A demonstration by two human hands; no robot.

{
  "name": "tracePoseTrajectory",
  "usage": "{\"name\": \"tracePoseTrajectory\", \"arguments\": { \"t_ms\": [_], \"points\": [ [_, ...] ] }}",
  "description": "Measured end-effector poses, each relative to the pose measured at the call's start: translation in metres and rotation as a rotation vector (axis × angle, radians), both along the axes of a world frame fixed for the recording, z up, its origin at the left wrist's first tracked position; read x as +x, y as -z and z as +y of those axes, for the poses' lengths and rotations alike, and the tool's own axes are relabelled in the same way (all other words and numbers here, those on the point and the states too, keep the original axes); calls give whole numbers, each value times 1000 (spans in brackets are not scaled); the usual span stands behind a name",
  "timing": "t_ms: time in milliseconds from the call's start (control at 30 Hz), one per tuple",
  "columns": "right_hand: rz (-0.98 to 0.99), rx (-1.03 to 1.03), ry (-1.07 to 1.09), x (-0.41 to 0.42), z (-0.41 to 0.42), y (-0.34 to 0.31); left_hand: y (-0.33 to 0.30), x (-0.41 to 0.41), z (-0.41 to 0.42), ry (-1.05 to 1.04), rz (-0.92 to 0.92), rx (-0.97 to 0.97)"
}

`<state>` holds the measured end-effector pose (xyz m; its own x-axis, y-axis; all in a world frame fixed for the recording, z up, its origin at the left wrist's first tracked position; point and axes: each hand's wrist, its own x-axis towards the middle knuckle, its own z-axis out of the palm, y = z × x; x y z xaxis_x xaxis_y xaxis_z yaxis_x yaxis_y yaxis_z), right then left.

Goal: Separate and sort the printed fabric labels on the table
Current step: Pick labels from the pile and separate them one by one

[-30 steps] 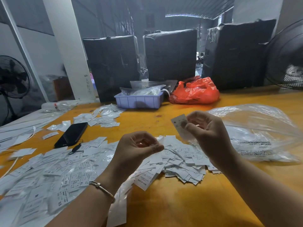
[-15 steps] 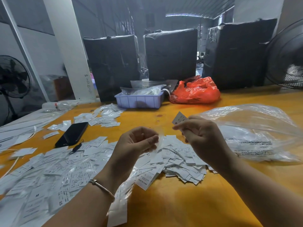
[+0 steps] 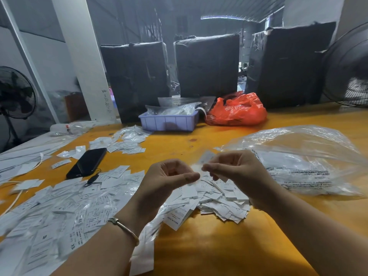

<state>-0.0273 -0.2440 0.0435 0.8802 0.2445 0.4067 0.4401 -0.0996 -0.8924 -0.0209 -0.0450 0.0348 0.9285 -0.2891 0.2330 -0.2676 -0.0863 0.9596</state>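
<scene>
1. I saw both hands raised over the label pile (image 3: 217, 198) on the yellow table (image 3: 229, 246); fingertips meeting.
2. Left hand (image 3: 169, 180) curled, thumb and forefinger pinching a blurred white label (image 3: 196, 168); right hand (image 3: 237, 170) pinching the same label's far end.
3. More labels (image 3: 59, 212) spread near left; phone (image 3: 86, 163) beyond them.

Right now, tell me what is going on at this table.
A person is sorting small white printed fabric labels heaped on the yellow wooden table. The left hand and right hand meet above the heap, pinching one blurred white label between them. A large clear plastic bag lies to the right.
</scene>
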Motion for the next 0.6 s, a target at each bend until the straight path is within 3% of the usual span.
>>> {"name": "tracePoseTrajectory", "arguments": {
  "t_ms": [67,167,233,300,500,600],
  "points": [
    [-65,-108,39,0,0,-1,1,-1,0,38,6,102],
    [-221,-434,121,0,1,-1,3,-3,-2,60,-54,226],
    [-277,-511,112,-1,-2,-4,3,-4,-4,36,-130,241],
    [-289,-453,113,-2,-6,-9,2,-5,-4,30,-173,178],
    [-261,52,234,-2,-12,-16,1,-6,-3,-22,-258,120],
    [-290,122,221,-6,-12,-21,1,-6,-3,-25,-284,118]
  ]
}}
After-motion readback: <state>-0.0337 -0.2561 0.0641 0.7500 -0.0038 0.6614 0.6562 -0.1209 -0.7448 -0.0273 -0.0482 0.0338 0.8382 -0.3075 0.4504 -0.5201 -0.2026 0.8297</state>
